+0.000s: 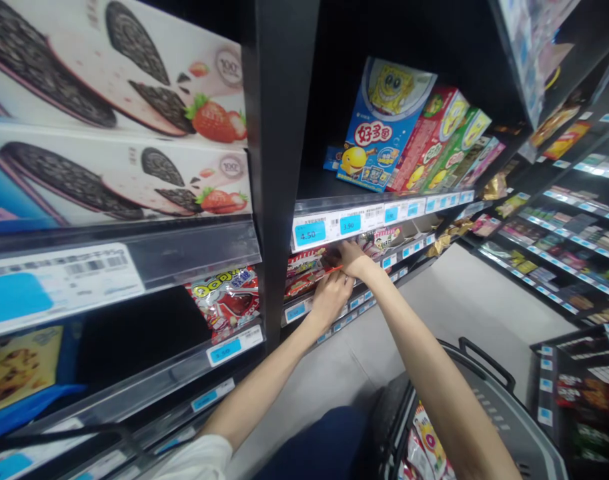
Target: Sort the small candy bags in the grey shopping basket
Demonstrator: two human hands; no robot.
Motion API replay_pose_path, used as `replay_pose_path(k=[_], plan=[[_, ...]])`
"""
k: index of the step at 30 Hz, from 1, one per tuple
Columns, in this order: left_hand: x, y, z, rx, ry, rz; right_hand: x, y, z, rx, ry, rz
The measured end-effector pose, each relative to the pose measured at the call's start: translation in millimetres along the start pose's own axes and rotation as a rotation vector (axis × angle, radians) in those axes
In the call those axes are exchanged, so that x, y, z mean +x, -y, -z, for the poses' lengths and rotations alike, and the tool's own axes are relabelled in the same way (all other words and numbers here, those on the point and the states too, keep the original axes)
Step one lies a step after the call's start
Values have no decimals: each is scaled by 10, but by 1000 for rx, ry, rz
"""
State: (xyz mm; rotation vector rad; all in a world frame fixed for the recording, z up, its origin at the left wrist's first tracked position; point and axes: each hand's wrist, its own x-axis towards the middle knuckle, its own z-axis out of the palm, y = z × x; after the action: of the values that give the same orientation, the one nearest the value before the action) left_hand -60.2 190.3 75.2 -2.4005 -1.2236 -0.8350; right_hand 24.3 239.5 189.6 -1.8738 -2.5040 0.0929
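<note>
Both my hands reach into a low shelf compartment of packaged snacks. My left hand is at the shelf's front edge, its fingers curled closed beside a thin red edge of packaging. What that hand grips is hidden. Just above and behind it, my right hand reaches further in under the upper shelf; its fingertips are lost in shadow among the packs. Left of my hands lie red snack packs. To their right stands a white and red snack box.
Above my hands, a shelf holds a blue snack box beside red and green ones. A dark upright post divides it from strawberry cookie boxes. Below my right arm is a grey shopping basket containing snack bags.
</note>
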Motion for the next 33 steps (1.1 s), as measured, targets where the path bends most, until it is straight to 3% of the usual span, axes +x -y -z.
replay_pose_path(k=[4, 7, 10, 14, 16, 17, 19, 21, 24, 27, 29, 31, 33], plan=[[1, 3, 18, -24, 27, 3, 20, 24, -6, -48, -88, -28], [5, -2, 25, -34, 51, 29, 14, 12, 20, -13, -94, 39], [16, -9, 24, -42, 74, 56, -227, -10, -8, 64, -146, 139], [13, -14, 41, -81, 83, 63, -1123, -151, -304, 227, -495, 332], [-1, -13, 58, -87, 62, 60, -1753, -333, -548, 250, -594, 323], [-8, -12, 63, -86, 50, 60, -2085, -455, -678, 240, -596, 248], [-17, -7, 61, -100, 39, 67, -2749, -735, -933, 201, -494, -74], [-17, 1, 49, -151, 22, 95, -3366, -1010, -1173, 126, -258, -556], [-6, 25, 48, -273, -60, 144, -4086, -1260, -1517, 105, 18, -937], [1, -24, 74, -372, -162, 146, -4456, -1211, -1837, 195, 323, -1060], [-20, -215, 74, -425, -205, 124, -4519, -1031, -1985, 277, 501, -1057], [-92, -612, 37, -499, -180, 38, -4479, -780, -2039, 335, 579, -1001], [-227, -1208, -48, -585, -19, -195, -4377, -499, -2009, 362, 556, -910]])
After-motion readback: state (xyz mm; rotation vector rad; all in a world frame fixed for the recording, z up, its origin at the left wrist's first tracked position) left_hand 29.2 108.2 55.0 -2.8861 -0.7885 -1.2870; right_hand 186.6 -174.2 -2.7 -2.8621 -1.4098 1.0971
